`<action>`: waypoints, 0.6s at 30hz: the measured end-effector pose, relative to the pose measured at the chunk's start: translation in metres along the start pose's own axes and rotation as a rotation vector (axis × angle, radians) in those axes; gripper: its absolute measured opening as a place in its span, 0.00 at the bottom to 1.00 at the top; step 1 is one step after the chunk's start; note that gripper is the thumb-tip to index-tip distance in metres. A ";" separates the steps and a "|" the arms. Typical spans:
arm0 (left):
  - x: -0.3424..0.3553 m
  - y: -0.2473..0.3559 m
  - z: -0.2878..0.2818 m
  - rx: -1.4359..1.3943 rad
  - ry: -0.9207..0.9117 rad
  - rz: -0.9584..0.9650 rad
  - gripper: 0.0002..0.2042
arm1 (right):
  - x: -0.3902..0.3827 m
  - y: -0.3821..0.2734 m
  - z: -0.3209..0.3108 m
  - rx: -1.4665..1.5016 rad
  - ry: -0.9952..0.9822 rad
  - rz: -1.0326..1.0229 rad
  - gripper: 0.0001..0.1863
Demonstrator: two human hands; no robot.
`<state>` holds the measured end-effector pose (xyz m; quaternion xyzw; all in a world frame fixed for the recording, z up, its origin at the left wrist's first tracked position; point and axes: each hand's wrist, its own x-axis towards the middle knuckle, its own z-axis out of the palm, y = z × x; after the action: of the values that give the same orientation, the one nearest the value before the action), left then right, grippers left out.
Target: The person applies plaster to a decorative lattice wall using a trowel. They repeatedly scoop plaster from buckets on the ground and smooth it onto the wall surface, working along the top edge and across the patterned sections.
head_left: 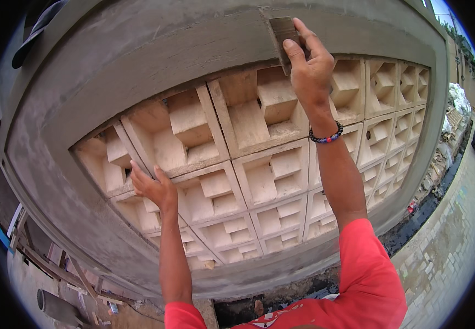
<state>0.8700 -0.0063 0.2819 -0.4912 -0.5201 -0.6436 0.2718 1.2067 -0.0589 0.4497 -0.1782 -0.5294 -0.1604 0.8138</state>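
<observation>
My right hand [310, 68] is raised to the grey plastered band [204, 41] above the vent blocks. Its thumb and fingers grip a small dark rectangular board [283, 30], held with its long edge against the plaster. A beaded bracelet circles that wrist. Lower and to the left, my left hand [158, 189] rests on the ribs of the pale vent blocks [270, 172], thumb and fingers apart, with no tool in it. Each block is a square frame with stepped faces inside.
Grey plaster frames the blocks on every side. A dark cap [37, 35] sits at the upper left edge. Below the wall runs a dark wet gutter [297, 289]. Paving [440, 260] and piled sacks [454, 109] lie to the right; timber scraps [84, 277] lie at the lower left.
</observation>
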 end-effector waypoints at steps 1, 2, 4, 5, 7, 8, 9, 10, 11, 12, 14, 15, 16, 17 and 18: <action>0.000 -0.001 0.003 -0.004 0.009 0.009 0.31 | 0.020 0.012 -0.033 -0.108 0.069 0.004 0.21; 0.000 0.000 0.004 -0.005 0.020 0.022 0.31 | 0.040 0.031 -0.061 -0.172 0.177 -0.047 0.21; -0.001 0.002 0.007 -0.014 0.027 0.030 0.31 | 0.073 0.058 -0.110 -0.301 0.237 -0.012 0.21; -0.001 0.005 0.008 -0.019 0.027 0.029 0.31 | 0.076 0.062 -0.112 -0.357 0.237 -0.021 0.21; -0.002 0.002 0.007 -0.024 0.026 0.027 0.32 | 0.071 0.060 -0.100 -0.454 0.226 -0.028 0.21; -0.003 0.001 0.008 -0.034 0.026 0.029 0.32 | 0.059 0.061 -0.087 -0.492 0.213 -0.045 0.22; -0.002 0.002 0.009 -0.045 0.029 0.030 0.33 | 0.044 0.047 -0.066 -0.439 0.172 -0.074 0.21; -0.002 0.002 0.011 -0.044 0.034 0.030 0.33 | 0.029 0.032 -0.038 -0.380 0.130 -0.103 0.21; -0.001 0.003 0.011 -0.047 0.035 0.033 0.33 | 0.013 0.017 -0.006 -0.363 0.085 -0.185 0.22; -0.001 0.001 0.007 -0.035 0.035 0.038 0.33 | -0.009 0.004 0.031 -0.335 0.040 -0.256 0.22; -0.002 0.000 0.007 -0.034 0.017 0.026 0.33 | -0.046 -0.030 0.093 -0.262 -0.083 -0.262 0.23; -0.001 0.003 0.006 -0.038 0.013 0.022 0.33 | -0.060 -0.046 0.118 -0.199 -0.138 -0.260 0.23; -0.002 0.010 0.010 -0.058 0.010 0.025 0.33 | -0.069 -0.055 0.129 -0.150 -0.195 -0.264 0.22; 0.000 0.008 0.008 -0.053 0.015 0.031 0.33 | -0.079 -0.060 0.136 -0.042 -0.257 -0.222 0.22; -0.001 0.004 0.007 -0.053 0.018 0.037 0.33 | -0.088 -0.066 0.141 0.060 -0.317 -0.180 0.22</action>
<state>0.8764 -0.0014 0.2831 -0.5021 -0.4913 -0.6563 0.2755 1.0288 -0.0462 0.4297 -0.1287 -0.6694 -0.1863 0.7075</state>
